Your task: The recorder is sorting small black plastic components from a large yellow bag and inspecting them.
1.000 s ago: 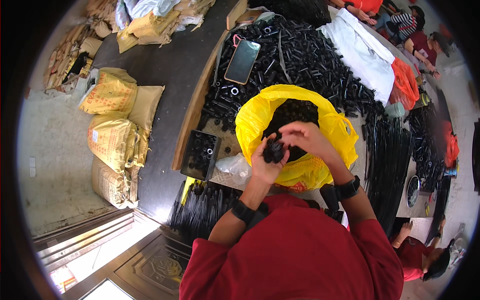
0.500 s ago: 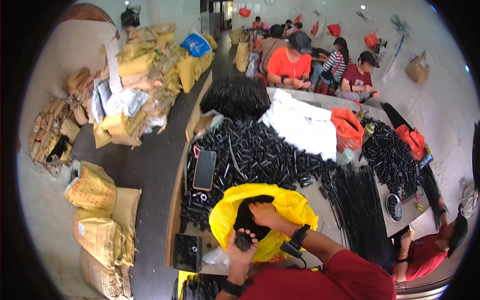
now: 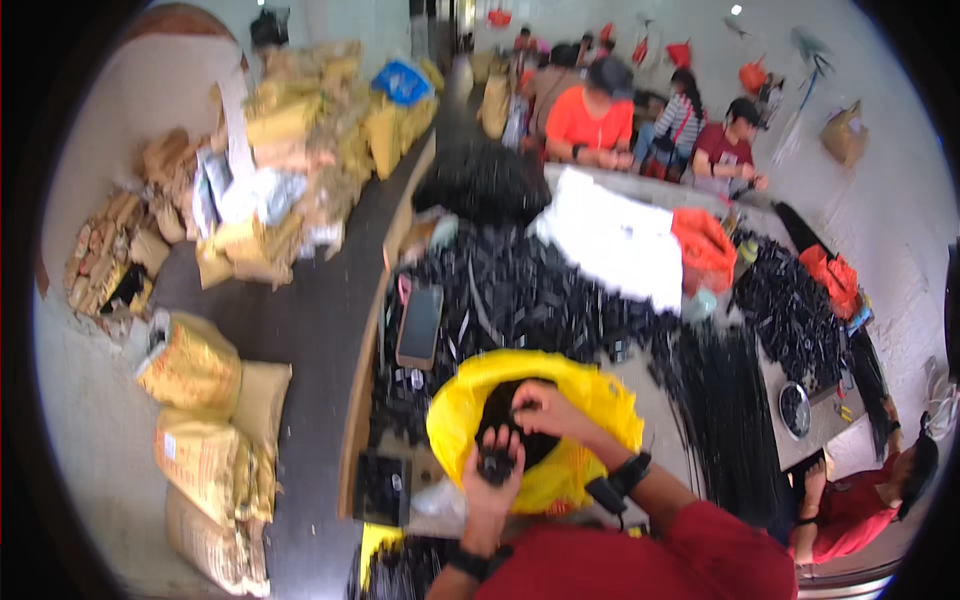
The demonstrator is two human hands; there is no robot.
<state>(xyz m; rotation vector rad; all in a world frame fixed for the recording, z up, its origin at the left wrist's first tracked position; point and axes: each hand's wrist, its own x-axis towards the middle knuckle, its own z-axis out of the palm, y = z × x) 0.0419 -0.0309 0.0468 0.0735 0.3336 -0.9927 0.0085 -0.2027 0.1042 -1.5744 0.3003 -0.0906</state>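
Observation:
A yellow plastic bag [image 3: 595,385], its mouth wide and a dark mass inside, stands on the worktable before me. At the bag's near left rim my left hand [image 3: 490,478] is cupped, palm up, with its fingers curled round a clump of small black parts [image 3: 495,466]. Over the bag's mouth, just above the left hand, my right hand [image 3: 543,408] has its fingers drawn together. Whatever they pinch is too small and blurred to name. Wristbands circle both wrists.
Beyond the bag spreads a heap of small black parts [image 3: 520,290], with a phone [image 3: 420,325] lying on its left. Long black strips [image 3: 715,430] lie to the right, near a metal bowl [image 3: 794,410]. A black tray [image 3: 382,487] sits left. Several people work at the far table and right.
My right hand has come up out of the bag's depth, its fingers now drawn together close to the left hand. The left hand has risen slightly toward it. The whole view has shifted a little.

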